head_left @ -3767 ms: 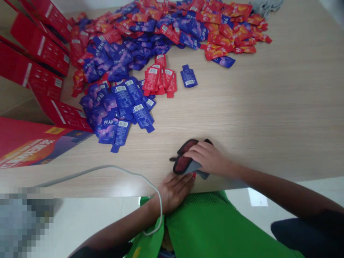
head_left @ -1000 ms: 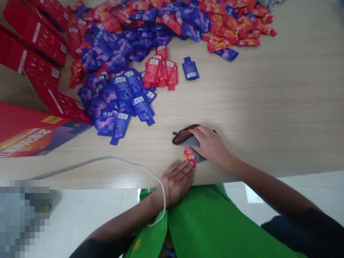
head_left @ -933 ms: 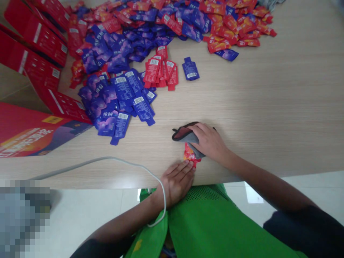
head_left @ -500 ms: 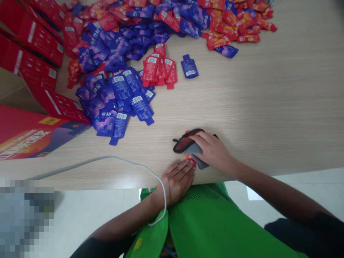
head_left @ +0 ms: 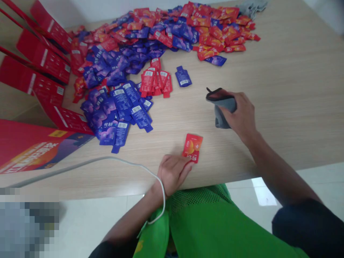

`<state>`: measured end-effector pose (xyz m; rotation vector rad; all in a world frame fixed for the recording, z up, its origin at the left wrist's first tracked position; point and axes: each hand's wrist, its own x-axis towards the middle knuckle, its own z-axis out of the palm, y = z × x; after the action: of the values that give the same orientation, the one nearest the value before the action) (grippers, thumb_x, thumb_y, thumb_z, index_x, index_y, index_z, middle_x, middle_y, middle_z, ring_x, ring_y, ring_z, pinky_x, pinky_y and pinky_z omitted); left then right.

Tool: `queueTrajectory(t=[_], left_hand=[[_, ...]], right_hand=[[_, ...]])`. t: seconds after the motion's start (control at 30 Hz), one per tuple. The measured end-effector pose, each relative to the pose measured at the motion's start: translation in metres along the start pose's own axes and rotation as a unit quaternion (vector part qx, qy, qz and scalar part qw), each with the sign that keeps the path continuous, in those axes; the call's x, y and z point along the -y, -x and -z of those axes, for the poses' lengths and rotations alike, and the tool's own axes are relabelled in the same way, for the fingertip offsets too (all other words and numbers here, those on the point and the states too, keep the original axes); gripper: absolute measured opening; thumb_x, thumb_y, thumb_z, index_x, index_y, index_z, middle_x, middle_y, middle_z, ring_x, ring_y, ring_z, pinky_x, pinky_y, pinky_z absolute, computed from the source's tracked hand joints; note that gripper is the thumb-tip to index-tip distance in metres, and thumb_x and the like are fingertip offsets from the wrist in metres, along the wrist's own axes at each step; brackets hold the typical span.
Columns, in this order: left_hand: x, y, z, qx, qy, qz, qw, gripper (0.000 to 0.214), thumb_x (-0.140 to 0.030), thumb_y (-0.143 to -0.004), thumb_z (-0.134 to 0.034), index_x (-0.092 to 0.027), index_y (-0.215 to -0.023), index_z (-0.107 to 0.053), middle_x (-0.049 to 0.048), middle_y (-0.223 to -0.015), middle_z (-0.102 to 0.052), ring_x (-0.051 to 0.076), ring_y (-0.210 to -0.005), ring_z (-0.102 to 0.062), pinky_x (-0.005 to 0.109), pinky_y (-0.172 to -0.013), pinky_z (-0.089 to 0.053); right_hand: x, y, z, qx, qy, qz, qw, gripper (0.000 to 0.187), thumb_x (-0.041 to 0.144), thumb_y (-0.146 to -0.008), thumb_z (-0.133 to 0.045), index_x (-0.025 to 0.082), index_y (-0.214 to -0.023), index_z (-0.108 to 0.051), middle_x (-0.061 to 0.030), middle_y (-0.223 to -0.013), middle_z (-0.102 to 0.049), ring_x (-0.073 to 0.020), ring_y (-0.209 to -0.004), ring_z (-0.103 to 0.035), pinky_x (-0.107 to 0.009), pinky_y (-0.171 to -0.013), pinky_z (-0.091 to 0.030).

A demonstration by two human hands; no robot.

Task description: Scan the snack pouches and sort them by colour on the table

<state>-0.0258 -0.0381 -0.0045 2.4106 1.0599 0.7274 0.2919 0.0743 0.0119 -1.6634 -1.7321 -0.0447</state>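
Red sachet [head_left: 192, 147] lengthwise near-far | L hand [head_left: 173, 172] pinches end | R hand [head_left: 240, 114] grips cloth [head_left: 224, 107]

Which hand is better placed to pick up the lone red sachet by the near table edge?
Left, probably. The left hand has its fingertips on the near edge of the red sachet and holds nothing else. The right hand is farther off over the table, closed around a grey cloth.

Glossy foil red sachet [head_left: 192, 147], soft grey cloth [head_left: 224, 111], matt wood-grain table [head_left: 282, 93], glossy cardboard box [head_left: 29, 145]
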Motion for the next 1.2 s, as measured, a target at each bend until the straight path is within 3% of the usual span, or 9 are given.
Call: queueTrajectory(t=[0.07,0.23,0.4,0.6,0.73,0.8,0.9,1.0,1.2], left_hand=[[0.010,-0.023,-0.001,-0.011,-0.025,0.042,0.999,0.021,-0.037,-0.107,-0.060,-0.021,-0.117,-0.070,0.0050,-0.108,-0.077,0.021,-0.101,-0.071,0.040,-0.093,-0.051],[0.027,-0.076,-0.016,0.011,-0.116,0.096,0.989,0.062,-0.056,-0.097,-0.069,-0.013,-0.140,-0.058,0.0163,-0.126,-0.063,0.031,-0.116,-0.059,0.048,-0.103,-0.050],[0.030,-0.089,-0.030,0.084,-0.132,0.090,0.984,0.049,-0.054,-0.098,-0.069,-0.014,-0.125,-0.060,0.0128,-0.114,-0.063,0.029,-0.106,-0.063,0.045,-0.093,-0.055],[0.044,-0.088,-0.030,0.115,0.006,0.097,0.989,0.053,-0.041,-0.096,-0.075,-0.014,-0.138,-0.055,0.0144,-0.119,-0.067,0.027,-0.104,-0.070,0.041,-0.088,-0.060],[0.041,-0.101,-0.009,0.133,0.108,0.060,0.983,0.019,-0.033,-0.101,-0.069,-0.023,-0.116,-0.073,0.0040,-0.103,-0.073,0.019,-0.094,-0.072,0.034,-0.084,-0.061],[0.032,-0.107,0.007,0.105,0.179,0.049,0.977,0.016,-0.032,-0.103,-0.065,-0.022,-0.106,-0.077,0.0020,-0.092,-0.071,0.016,-0.085,-0.069,0.031,-0.078,-0.061],[0.016,-0.103,0.029,0.053,0.227,0.014,0.972,0.019,-0.035,-0.104,-0.065,-0.023,-0.107,-0.079,0.0032,-0.092,-0.068,0.015,-0.083,-0.067,0.030,-0.075,-0.060],[0.007,-0.086,0.038,0.054,0.209,-0.028,0.976,0.019,-0.034,-0.105,-0.063,-0.027,-0.115,-0.079,0.0049,-0.101,-0.067,0.017,-0.094,-0.067,0.034,-0.082,-0.060],[0.016,-0.030,0.015,0.144,0.081,-0.157,0.974,0.024,-0.022,-0.104,-0.063,-0.031,-0.122,-0.075,0.0042,-0.113,-0.070,0.020,-0.114,-0.063,0.038,-0.101,-0.052]], right_hand=[[-0.008,0.017,0.012,-0.014,-0.007,-0.033,0.999,0.042,0.039,-0.091,-0.069,0.023,-0.130,-0.066,-0.0120,-0.121,-0.072,-0.0325,-0.113,-0.068,-0.052,-0.102,-0.054],[-0.021,0.062,0.025,0.007,-0.023,-0.131,0.991,0.043,0.044,-0.091,-0.068,0.026,-0.129,-0.068,-0.0113,-0.122,-0.074,-0.0332,-0.113,-0.069,-0.056,-0.100,-0.054],[-0.025,0.087,0.025,0.013,-0.036,-0.157,0.987,0.043,0.045,-0.091,-0.066,0.024,-0.129,-0.068,-0.0120,-0.124,-0.073,-0.0337,-0.116,-0.068,-0.054,-0.102,-0.053],[-0.029,0.092,0.018,0.030,-0.019,-0.160,0.986,0.044,0.044,-0.089,-0.066,0.026,-0.130,-0.065,-0.0114,-0.123,-0.072,-0.0332,-0.115,-0.067,-0.051,-0.101,-0.051],[-0.032,0.092,0.017,0.040,-0.027,-0.158,0.986,0.046,0.042,-0.090,-0.066,0.026,-0.132,-0.065,-0.0106,-0.125,-0.071,-0.0328,-0.118,-0.065,-0.052,-0.104,-0.050],[-0.032,0.093,0.016,0.039,-0.025,-0.161,0.986,0.045,0.042,-0.090,-0.065,0.025,-0.131,-0.065,-0.0108,-0.124,-0.071,-0.0329,-0.118,-0.065,-0.052,-0.103,-0.051],[-0.033,0.094,0.016,0.033,-0.023,-0.160,0.986,0.044,0.041,-0.090,-0.066,0.025,-0.130,-0.066,-0.0111,-0.122,-0.071,-0.0326,-0.115,-0.066,-0.051,-0.101,-0.052],[-0.031,0.093,0.017,0.031,-0.030,-0.156,0.987,0.043,0.042,-0.090,-0.066,0.025,-0.129,-0.066,-0.0107,-0.121,-0.072,-0.0324,-0.113,-0.067,-0.050,-0.100,-0.052],[-0.030,0.092,0.019,0.039,-0.030,-0.151,0.987,0.044,0.042,-0.090,-0.065,0.026,-0.131,-0.064,-0.0109,-0.124,-0.071,-0.0331,-0.115,-0.066,-0.052,-0.101,-0.052]])
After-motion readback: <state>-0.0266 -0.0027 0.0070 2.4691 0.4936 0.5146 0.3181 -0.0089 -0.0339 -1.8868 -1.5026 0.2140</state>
